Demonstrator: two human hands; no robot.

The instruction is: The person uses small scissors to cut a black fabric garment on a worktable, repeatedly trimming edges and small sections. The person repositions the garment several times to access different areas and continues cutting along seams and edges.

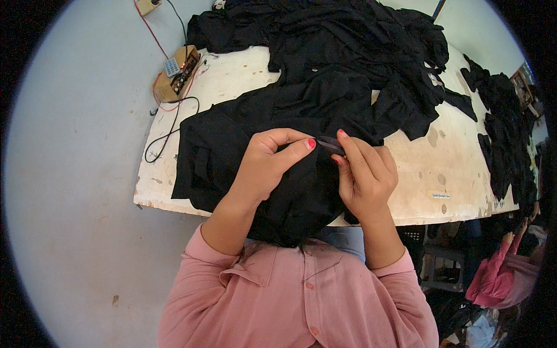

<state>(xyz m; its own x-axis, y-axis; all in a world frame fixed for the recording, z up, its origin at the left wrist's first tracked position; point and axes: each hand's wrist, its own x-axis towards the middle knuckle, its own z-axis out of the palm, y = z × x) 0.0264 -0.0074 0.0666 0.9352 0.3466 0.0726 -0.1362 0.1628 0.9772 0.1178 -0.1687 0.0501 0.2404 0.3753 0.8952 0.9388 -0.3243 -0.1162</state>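
Above the black garment [272, 116], which is spread over the table and hangs off its front edge toward my lap, both hands meet. Between the thumb and fingers of my right hand [368, 174] is a small pair of dark thread snips [331, 145], its narrow end pointing left. My left hand [264, 162] pinches thumb against forefinger right at that narrow end. Whatever lies in this pinch is too small to make out. The cloth sits just below both hands.
A heap of black garments [354, 35] covers the far side of the pale, stained table [412, 174]. At the left edge stands an open box with wiring [177, 75], its cables trailing down. More black cloth [502, 133] hangs at the right. Another person in pink [499, 278] is at the lower right.
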